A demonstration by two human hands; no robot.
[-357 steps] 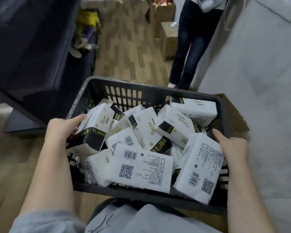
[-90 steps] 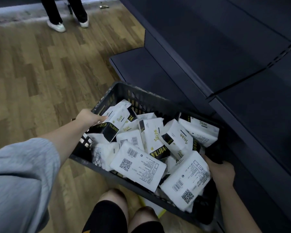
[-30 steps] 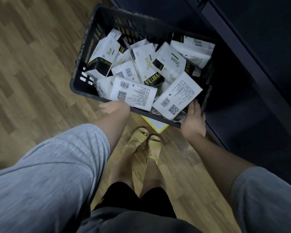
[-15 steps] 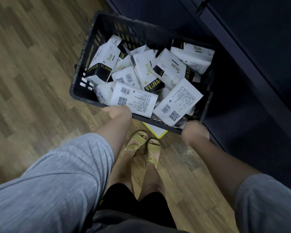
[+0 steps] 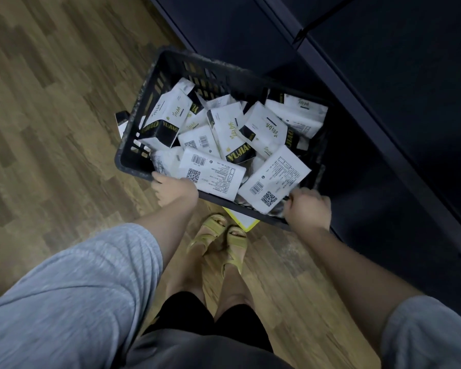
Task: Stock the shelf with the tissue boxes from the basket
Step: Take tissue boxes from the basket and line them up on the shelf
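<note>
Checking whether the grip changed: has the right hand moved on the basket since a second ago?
Yes. The right hand, then flat-fingered at the basket rim's near edge, now curls over that rim's near right corner.

Tissue packs (image 5: 225, 145) in basket (image 5: 133, 145) beside shelf (image 5: 383, 107)

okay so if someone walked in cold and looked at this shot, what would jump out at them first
First, the black basket at centre, on the wood floor, heaped with white tissue packs lying at all angles, barcodes and black-and-gold labels showing. Both hands are at its near rim: the left hand at the near left corner, the right hand curled over the near right edge. Along the basket's right side runs the dark shelf.
</note>
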